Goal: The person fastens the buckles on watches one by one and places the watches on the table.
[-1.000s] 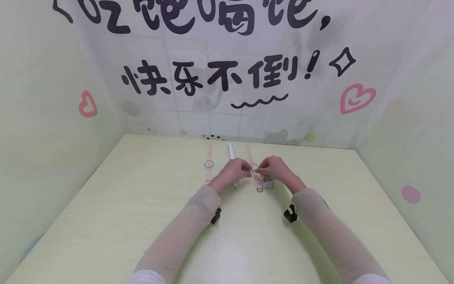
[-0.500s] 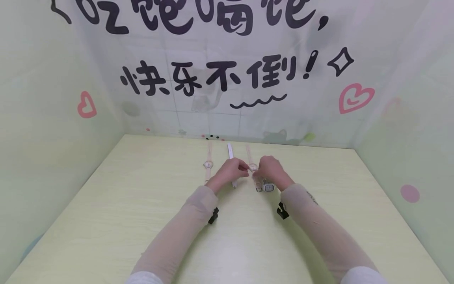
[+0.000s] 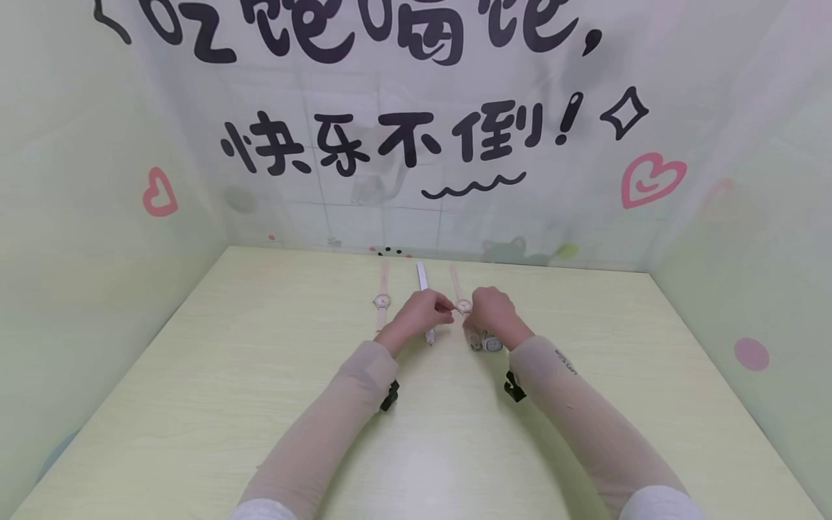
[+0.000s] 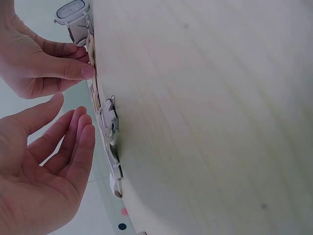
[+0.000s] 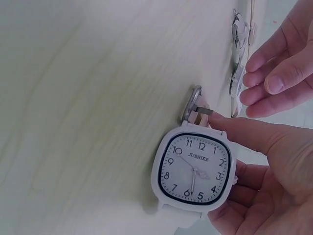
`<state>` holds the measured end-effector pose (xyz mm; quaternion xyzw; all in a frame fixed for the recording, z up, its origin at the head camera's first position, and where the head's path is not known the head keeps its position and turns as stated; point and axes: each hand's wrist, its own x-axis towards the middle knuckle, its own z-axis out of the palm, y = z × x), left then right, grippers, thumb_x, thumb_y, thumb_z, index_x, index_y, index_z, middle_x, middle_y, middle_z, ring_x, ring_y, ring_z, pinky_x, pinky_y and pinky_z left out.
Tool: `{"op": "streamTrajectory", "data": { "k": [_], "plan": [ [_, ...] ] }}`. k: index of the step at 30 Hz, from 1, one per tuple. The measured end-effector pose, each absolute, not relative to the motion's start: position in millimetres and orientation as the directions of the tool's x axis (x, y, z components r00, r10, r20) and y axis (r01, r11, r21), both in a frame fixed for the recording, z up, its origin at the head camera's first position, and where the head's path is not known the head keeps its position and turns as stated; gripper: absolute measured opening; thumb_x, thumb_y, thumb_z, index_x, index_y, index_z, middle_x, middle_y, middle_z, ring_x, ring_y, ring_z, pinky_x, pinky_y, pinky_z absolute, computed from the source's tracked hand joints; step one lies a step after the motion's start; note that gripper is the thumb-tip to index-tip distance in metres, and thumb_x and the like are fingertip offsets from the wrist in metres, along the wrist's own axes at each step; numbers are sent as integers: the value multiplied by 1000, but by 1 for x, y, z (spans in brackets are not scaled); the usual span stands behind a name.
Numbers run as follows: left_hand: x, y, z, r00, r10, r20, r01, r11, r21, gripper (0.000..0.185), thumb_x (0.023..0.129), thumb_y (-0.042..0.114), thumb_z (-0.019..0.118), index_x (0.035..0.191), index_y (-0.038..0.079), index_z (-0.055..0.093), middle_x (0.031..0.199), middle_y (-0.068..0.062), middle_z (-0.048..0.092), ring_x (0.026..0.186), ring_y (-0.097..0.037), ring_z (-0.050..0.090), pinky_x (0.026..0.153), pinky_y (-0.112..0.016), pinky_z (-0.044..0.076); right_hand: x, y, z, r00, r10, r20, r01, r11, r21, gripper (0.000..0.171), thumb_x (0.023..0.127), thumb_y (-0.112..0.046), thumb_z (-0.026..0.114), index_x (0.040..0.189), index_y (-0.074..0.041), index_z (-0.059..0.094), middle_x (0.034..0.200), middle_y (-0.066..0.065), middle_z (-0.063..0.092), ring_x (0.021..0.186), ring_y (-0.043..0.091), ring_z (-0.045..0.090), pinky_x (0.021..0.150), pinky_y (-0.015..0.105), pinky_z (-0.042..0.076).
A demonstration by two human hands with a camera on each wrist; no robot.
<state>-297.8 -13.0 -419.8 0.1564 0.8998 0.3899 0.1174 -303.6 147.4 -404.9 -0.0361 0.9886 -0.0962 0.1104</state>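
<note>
My right hand (image 3: 492, 310) holds the lower strap of a pink-strapped watch (image 3: 464, 305) between thumb and fingers, near its buckle (image 5: 193, 105). Just beside that buckle sits a white square-faced watch (image 5: 195, 166), its strap partly hidden by the right hand. My left hand (image 3: 424, 310) hovers over a white-strapped watch (image 3: 422, 276), covering its middle; the left wrist view shows its fingers loosely bent, thumb apart, nothing between them. Further left lies another pink-strapped watch (image 3: 382, 301), stretched out flat and touched by neither hand.
The watches lie side by side near the back edge of a pale wooden table (image 3: 214, 375). Behind them rises a printed backdrop (image 3: 383, 217) with large dark lettering, and similar panels stand at both sides.
My right hand has moved left and down, from beside the pink-strapped watch's face to its lower strap. The left hand has drawn slightly left, away from that watch.
</note>
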Motion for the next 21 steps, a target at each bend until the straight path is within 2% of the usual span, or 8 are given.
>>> {"op": "streamTrajectory", "data": {
  "k": [5,7,11,13,16,21],
  "plan": [
    [-298,-13,-420,-926,367,-92,183,647,740,27,94,13,68,119,4,70,111,-10,73,102,-21,67,93,-33,55,-304,151,-407,-971,-82,-224,-23,967,-253,23,83,-23,78,87,-4,66,75,4,61,66,16,56,58,26,44],
    [-298,-14,-420,-926,366,-96,180,649,739,27,94,13,68,119,4,70,111,-10,73,102,-21,67,92,-32,55,-305,152,-407,-969,-79,-232,-13,962,-273,22,83,-23,78,79,-7,63,69,2,57,62,14,53,55,25,42],
    [-299,-14,-422,-924,368,-102,176,648,741,27,94,14,68,120,5,70,111,-10,73,100,-19,66,90,-31,55,-307,155,-407,-963,-93,-251,-5,943,-331,36,83,-20,74,58,-14,50,53,-4,44,50,11,43,47,22,34],
    [-299,-14,-422,-923,369,-103,174,644,745,27,94,14,68,119,5,70,112,-10,73,101,-20,66,90,-31,55,-307,157,-407,-961,-109,-256,-8,930,-367,42,84,-19,72,52,-16,45,47,-6,37,46,9,38,45,21,30],
    [-298,-14,-422,-924,369,-101,176,644,745,27,94,15,68,119,5,70,112,-10,73,101,-20,67,91,-32,55,-307,159,-407,-957,-118,-264,2,910,-415,40,85,-19,72,51,-13,51,45,-6,38,43,8,36,43,20,30],
    [-296,-11,-422,-927,360,-104,166,643,748,24,95,15,68,116,6,72,112,-10,74,101,-21,68,93,-33,55,-306,162,-406,-957,-142,-254,4,867,-499,32,87,-20,72,59,-7,64,47,-4,47,45,8,38,47,20,34]
  ]
}}
